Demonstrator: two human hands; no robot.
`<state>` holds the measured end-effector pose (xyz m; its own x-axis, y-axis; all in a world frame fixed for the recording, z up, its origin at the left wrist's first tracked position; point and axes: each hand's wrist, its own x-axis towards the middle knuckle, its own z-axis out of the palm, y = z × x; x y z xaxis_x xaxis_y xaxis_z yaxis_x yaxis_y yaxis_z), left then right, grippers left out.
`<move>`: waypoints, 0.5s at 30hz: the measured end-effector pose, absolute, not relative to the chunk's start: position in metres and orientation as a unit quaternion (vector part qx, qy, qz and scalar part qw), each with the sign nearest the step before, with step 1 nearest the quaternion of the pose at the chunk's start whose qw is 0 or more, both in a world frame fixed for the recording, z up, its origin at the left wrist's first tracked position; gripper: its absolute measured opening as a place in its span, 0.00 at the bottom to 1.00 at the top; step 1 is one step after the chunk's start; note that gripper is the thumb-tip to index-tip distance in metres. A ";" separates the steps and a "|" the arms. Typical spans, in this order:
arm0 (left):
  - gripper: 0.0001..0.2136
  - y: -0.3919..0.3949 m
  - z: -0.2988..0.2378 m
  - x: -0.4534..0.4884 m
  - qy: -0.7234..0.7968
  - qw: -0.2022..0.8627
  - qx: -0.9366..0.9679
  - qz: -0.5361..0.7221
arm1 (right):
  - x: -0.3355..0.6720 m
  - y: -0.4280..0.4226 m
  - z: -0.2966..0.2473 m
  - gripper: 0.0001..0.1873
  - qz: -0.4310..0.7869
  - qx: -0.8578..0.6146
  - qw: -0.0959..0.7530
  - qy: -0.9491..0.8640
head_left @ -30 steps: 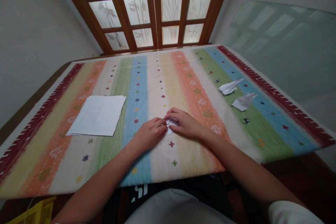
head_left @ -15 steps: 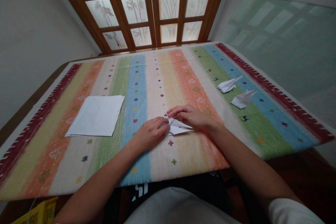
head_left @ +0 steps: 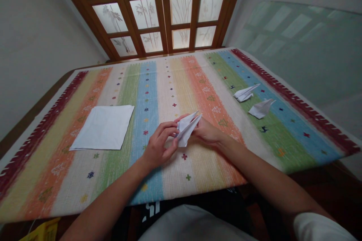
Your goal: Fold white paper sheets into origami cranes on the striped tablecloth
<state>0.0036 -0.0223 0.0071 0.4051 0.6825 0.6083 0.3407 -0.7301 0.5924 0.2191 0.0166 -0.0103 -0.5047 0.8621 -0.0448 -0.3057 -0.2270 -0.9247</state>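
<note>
Between my hands is a folded white paper [head_left: 187,130], raised a little off the cloth. Its two long narrow points aim up and to the right, with a slit between them. My left hand [head_left: 161,141] pinches its left end between thumb and fingers. Behind and to the right, my right hand [head_left: 205,130] grips the same paper from the far side; most of its fingers are hidden by the paper. To the right on the green stripe lie two folded paper cranes, the farther crane [head_left: 245,93] and the nearer crane [head_left: 260,109].
A stack of square white paper [head_left: 103,127] lies to the left on the striped tablecloth [head_left: 147,83]. Past the far edge stands a wooden door with glass panes [head_left: 166,15]. A glass panel [head_left: 299,45] leans at the right wall, and a yellow basket [head_left: 42,230] sits below the table's left corner.
The folded paper has been lifted from the cloth and turned, so its points now aim up and right. My right hand has moved from above the paper to behind it.
</note>
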 end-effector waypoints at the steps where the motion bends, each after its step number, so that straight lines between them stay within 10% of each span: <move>1: 0.10 -0.023 0.006 0.004 0.316 0.215 0.808 0.449 | 0.218 0.016 -0.012 0.24 0.718 -0.301 0.404 -0.481; 15: 0.19 -0.020 -0.004 0.010 0.414 0.501 0.617 0.444 | 0.205 0.009 -0.017 0.23 0.669 -0.366 0.405 -0.505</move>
<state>0.0100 -0.0201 -0.0040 0.2625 0.9556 0.1342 0.0658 -0.1564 0.9855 0.2053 0.0091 -0.0172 -0.4036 0.9114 -0.0809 -0.1720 -0.1624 -0.9716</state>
